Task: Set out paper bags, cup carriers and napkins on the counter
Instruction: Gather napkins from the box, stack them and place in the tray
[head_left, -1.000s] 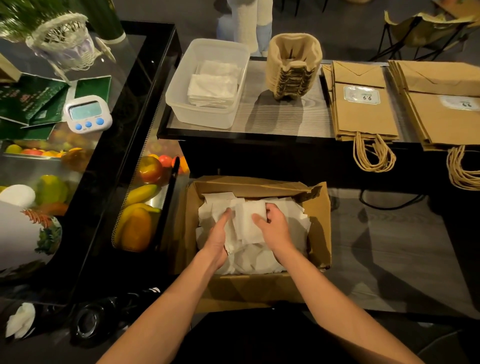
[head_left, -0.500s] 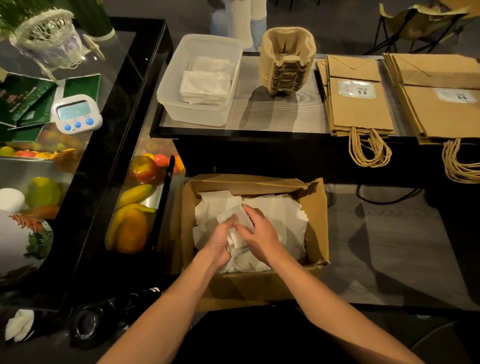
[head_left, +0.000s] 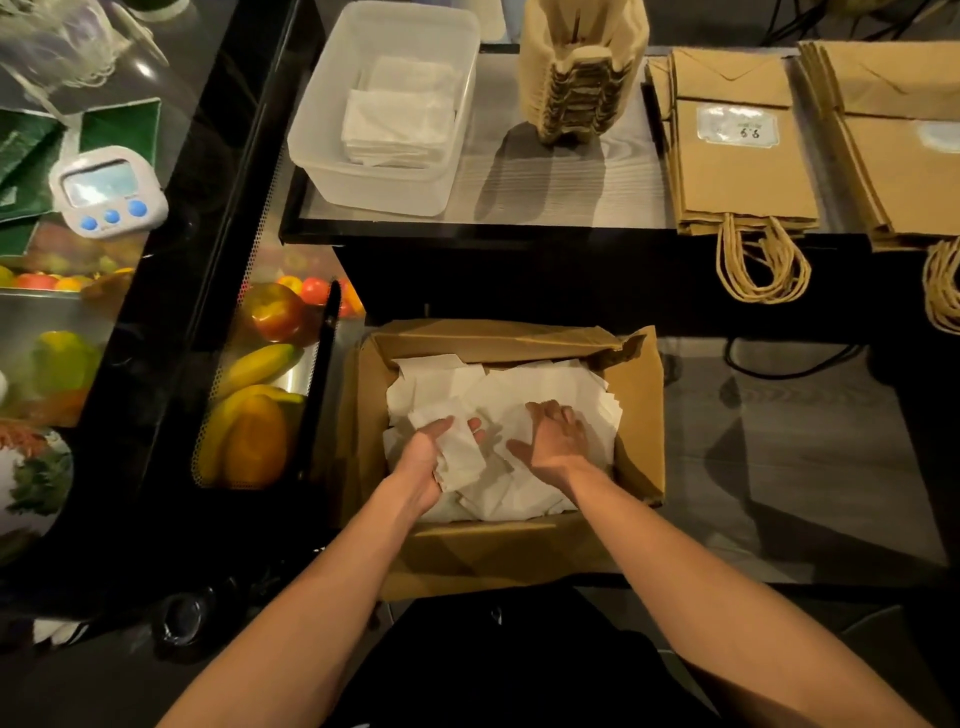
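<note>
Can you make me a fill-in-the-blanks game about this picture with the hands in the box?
1. The left hand grips a bunch of white ____ in the cardboard box.
2. The clear tub stands to the ____ of the cup carriers.
3. The timer has three ____ buttons.
Missing words: napkins; left; blue.

A café or takeaway counter: stacked paper bags (head_left: 743, 156), cup carriers (head_left: 582, 78), a napkin tub (head_left: 384, 114) and a chilled fruit display (head_left: 260, 395).
</note>
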